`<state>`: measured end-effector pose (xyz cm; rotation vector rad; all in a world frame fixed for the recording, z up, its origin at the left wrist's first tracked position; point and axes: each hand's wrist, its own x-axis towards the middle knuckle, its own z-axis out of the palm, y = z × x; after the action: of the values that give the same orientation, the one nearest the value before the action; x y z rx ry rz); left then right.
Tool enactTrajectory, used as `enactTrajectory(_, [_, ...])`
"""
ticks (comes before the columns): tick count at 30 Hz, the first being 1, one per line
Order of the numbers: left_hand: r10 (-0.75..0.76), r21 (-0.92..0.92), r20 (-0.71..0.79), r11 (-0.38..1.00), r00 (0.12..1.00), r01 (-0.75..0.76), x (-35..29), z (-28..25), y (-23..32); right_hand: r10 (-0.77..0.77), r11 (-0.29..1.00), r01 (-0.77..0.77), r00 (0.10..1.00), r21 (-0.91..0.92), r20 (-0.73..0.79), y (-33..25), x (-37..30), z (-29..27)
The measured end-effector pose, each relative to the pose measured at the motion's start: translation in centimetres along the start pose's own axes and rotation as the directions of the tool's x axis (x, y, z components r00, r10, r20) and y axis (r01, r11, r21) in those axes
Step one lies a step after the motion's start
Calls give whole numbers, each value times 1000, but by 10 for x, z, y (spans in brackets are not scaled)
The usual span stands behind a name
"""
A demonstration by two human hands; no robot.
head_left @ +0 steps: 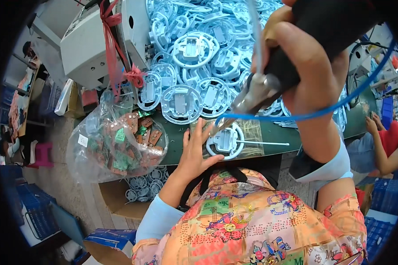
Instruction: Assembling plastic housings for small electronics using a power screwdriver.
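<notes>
My left hand steadies a pale blue plastic ring-shaped part on the bench, its thumb at the lower rim and fingers at the upper left. The part has a boxy centre and a thin rod pointing right. Raised above it, my right hand is closed around a black-handled power tool with a metal nose. A blue tube runs from near the tool's tip across my right wrist. The tip reaches the upper left of the ring part, partly covering it. A brownish mat lies under the part.
Many similar ring parts are heaped behind my hands. A clear bag of brown and green circuit boards lies at left, beside a grey metal box. More parts fill a carton below. Another person sits at right.
</notes>
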<state>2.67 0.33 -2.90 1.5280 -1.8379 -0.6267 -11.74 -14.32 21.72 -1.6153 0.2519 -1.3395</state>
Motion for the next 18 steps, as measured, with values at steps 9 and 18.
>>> enactTrajectory(9, [-229, -165, 144, 954, 963, 251, -6, 9, -11, 62, 993, -58, 997, -104, 38, 25, -21, 24])
enactTrajectory(18, [-151, -120, 25, 981, 988, 153, -4, 5, -1, 46, 991, -53, 997, -125, -64, 47, -24, 41])
